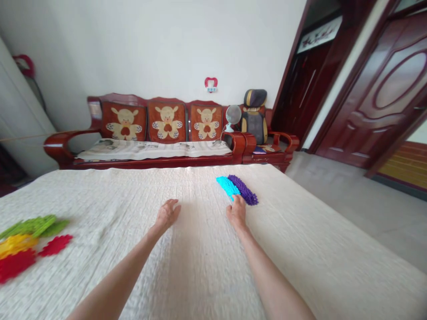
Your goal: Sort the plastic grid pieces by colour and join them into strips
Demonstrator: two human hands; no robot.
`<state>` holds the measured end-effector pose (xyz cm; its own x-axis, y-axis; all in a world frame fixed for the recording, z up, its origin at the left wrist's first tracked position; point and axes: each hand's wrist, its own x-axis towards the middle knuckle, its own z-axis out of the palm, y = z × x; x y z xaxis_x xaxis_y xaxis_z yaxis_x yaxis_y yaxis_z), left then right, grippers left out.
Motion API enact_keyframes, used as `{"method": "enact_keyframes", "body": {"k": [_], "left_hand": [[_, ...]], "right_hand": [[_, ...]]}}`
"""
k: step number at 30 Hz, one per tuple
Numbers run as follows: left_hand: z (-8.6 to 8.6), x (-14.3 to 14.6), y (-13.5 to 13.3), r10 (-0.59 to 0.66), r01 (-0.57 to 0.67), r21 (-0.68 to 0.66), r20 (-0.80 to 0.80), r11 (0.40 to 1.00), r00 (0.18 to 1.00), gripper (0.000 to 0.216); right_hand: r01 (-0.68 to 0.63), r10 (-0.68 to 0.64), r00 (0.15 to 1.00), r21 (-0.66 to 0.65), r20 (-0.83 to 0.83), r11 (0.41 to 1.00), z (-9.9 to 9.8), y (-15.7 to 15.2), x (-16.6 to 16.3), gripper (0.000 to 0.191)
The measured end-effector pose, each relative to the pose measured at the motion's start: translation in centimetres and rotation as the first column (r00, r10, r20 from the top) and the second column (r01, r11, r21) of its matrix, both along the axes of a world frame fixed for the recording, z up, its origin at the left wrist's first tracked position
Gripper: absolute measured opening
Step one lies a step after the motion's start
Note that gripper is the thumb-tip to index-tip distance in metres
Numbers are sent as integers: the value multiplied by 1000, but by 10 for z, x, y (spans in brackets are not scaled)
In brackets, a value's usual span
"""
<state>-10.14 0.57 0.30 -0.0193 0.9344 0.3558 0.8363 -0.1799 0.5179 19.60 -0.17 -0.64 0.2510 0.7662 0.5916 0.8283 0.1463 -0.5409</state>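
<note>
Two textured, knit-looking pieces lie side by side on the bed-like cream surface (196, 249): a light blue piece (227, 186) and a dark purple piece (243, 190). My right hand (237, 212) is at the near end of the light blue piece, its fingers curled over that end and hiding it. The purple piece lies just beyond those fingers. To the left, my left hand (167, 214) hovers over or rests on the cream cover, with fingers apart and nothing in them.
At the far left lie green pieces (36, 226), a yellow piece (18, 244), a large red piece (16, 265) and a smaller red piece (56, 245). Past the far edge stands a wooden sofa (66, 144) with bear cushions (167, 122), a small fan (233, 114) and a massage seat (255, 118).
</note>
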Motion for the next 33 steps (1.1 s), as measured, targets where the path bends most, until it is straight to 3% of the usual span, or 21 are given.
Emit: {"method": "enact_keyframes", "body": {"k": [8, 13, 18, 25, 33], "left_hand": [[28, 116, 80, -152, 174, -64, 259, 983, 954, 44], [29, 173, 137, -196, 217, -35, 311, 976, 930, 45], [24, 210, 179, -223, 257, -46, 367, 965, 903, 37], [8, 223, 191, -228, 296, -108, 415, 949, 881, 31], [13, 224, 167, -231, 361, -118, 581, 925, 780, 38]], "right_hand": [[50, -50, 999, -8, 22, 999, -12, 4, 1, 48], [42, -44, 999, -63, -28, 997, -10, 2, 0, 49], [32, -41, 996, -108, -80, 994, -8, 0, -2, 52], [39, -49, 988, -70, -149, 997, -1, -3, -4, 53], [48, -53, 985, -30, -163, 998, 2, -1, -3, 54]]}}
